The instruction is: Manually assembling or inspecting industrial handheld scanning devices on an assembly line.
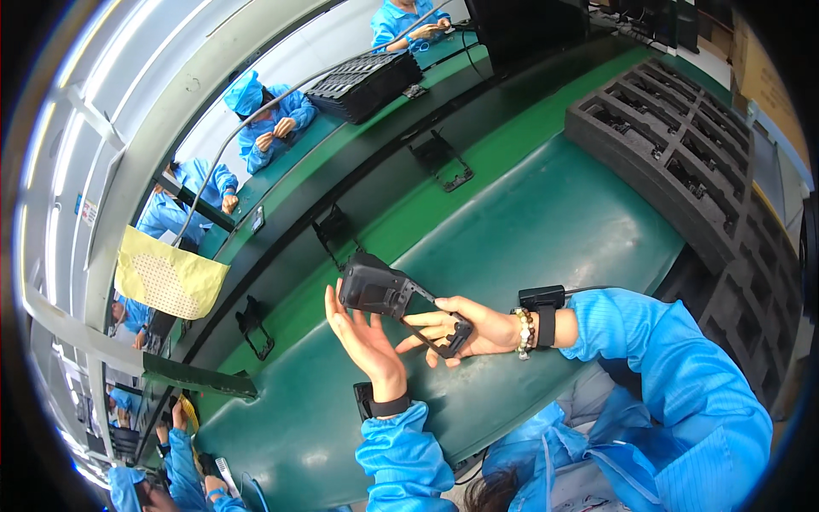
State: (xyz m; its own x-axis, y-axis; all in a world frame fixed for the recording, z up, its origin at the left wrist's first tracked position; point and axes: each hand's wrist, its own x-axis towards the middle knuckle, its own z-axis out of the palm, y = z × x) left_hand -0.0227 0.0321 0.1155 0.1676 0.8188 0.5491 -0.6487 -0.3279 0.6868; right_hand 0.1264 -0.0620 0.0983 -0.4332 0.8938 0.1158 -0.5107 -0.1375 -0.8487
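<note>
A black plastic housing (pixel 373 282), with a solid block at one end and an open rectangular frame at the other, is raised over the green table mat. My right hand (pixel 482 327) grips it by the frame end, with thumb on top and fingers reaching through and under the frame. Beside the solid end, my left hand (pixel 368 346) is turned palm up with its fingers stretched out. Its fingertips are close to the housing; whether they touch it I cannot tell.
Similar black frames (pixel 444 164) stand spaced along the bright green strip beyond the mat (pixel 546 213). At right, a dark foam tray (pixel 653 183) holds black parts in its compartments. A metal post (pixel 200 375) juts in at left. Co-workers in blue sit across and at lower left.
</note>
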